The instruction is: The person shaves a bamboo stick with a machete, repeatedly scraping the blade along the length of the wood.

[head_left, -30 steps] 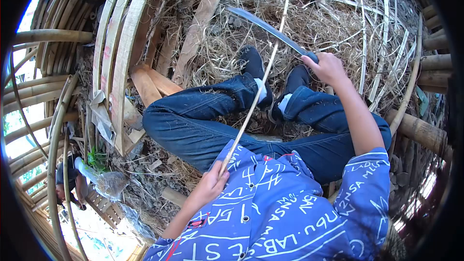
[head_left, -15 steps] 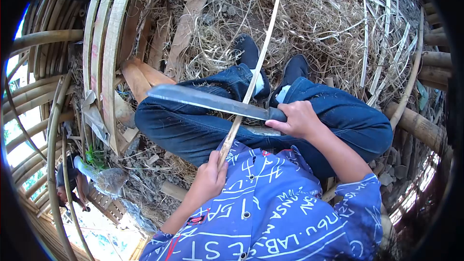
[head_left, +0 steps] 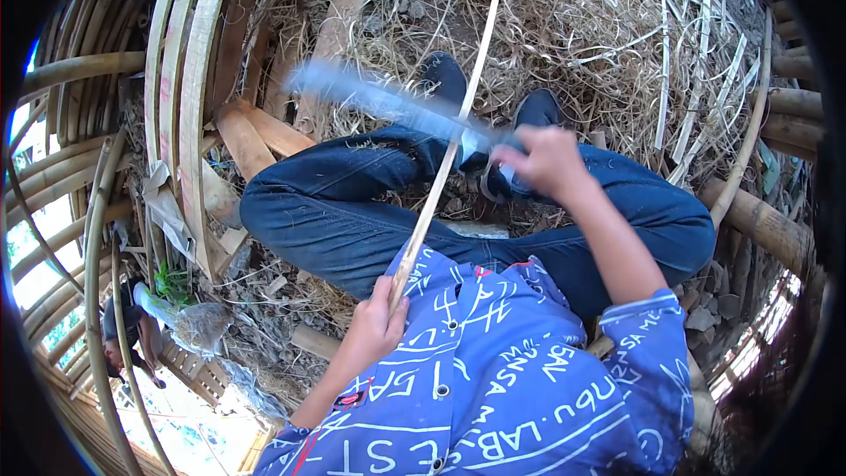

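Observation:
A long machete (head_left: 379, 106), its blade smeared by motion, has its handle in my right hand (head_left: 548, 161), with the fingers wrapped round it. The blade points to the upper left and crosses a long, thin bamboo strip (head_left: 447, 163). My left hand (head_left: 381, 319) is closed round the strip's lower end, close to the blue patterned shirt. From there the strip slants up past the shoes to the top edge of the view.
Crossed legs in jeans (head_left: 326, 220) lie below the strip. Pale shavings (head_left: 564, 35) cover the ground ahead. Wooden slats (head_left: 198, 79) stand at the left, a bamboo pole (head_left: 767, 225) lies at the right. Another person (head_left: 132, 330) is at the far lower left.
My right hand and the machete have moved up and away along the strip, and the blade is now blurred. My left hand keeps its hold near the same spot.

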The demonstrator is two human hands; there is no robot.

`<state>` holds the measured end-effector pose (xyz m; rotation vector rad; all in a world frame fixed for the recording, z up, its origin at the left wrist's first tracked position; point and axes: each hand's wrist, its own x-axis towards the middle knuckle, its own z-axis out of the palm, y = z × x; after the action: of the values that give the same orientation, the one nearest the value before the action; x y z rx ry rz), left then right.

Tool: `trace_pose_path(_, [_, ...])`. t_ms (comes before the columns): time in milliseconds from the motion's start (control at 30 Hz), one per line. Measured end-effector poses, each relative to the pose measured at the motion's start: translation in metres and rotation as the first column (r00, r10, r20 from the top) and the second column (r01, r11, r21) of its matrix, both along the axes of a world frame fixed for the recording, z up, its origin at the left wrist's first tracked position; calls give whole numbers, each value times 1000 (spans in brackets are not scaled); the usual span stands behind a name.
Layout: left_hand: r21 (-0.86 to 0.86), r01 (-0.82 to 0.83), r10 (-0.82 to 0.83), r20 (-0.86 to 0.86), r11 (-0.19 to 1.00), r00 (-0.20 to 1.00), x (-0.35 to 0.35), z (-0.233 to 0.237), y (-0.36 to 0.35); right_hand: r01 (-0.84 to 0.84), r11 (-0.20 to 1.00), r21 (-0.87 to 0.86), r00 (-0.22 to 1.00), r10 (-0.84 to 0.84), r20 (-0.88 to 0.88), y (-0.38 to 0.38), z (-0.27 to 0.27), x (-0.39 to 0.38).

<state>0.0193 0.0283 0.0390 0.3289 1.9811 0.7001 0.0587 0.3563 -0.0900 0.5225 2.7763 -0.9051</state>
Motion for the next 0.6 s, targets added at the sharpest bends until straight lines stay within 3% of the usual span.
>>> trace_pose_path(33, [-4, -1, 1, -3, 1000, 1000, 0, 1, -1, 159, 987, -6, 981, -157, 110, 20, -6, -9])
trace_pose_path(67, [-13, -3, 3, 14, 1000, 1000, 1, 3, -3, 250, 968, 16, 962, -251, 107, 43, -22, -11])
trace_pose_path(100, [-18, -6, 6, 29, 1000, 1000, 1, 5, -4, 269, 963, 3, 943, -264, 201, 69, -34, -14])
trace_pose_path(133, [-12, -12, 12, 16, 1000, 1000, 0, 6, -3, 184, 980, 75, 977, -190, 93, 76, -29, -18])
trace_pose_path(233, [14, -42, 42, -16, 999, 999, -1, 7, -1, 135, 982, 134, 986, -146, 81, 78, -4, -34])
trace_pose_path(300, [-7, -75, 75, -25, 997, 997, -2, 9, -5, 150, 985, 87, 985, -156, 71, 72, -1, -37])
trace_pose_path(400, [-41, -22, 14, -186, 999, 982, -6, 2, -4, 218, 974, -68, 976, -217, 24, 48, -4, -34])
trace_pose_path(433, [-90, 4, -27, -257, 996, 966, -8, 1, -2, 227, 965, -130, 972, -217, 88, 38, -3, -31])
trace_pose_path(600, [-126, 38, -76, -306, 991, 949, -17, -18, -13, 219, 949, -227, 973, -194, 126, -14, -4, -12])
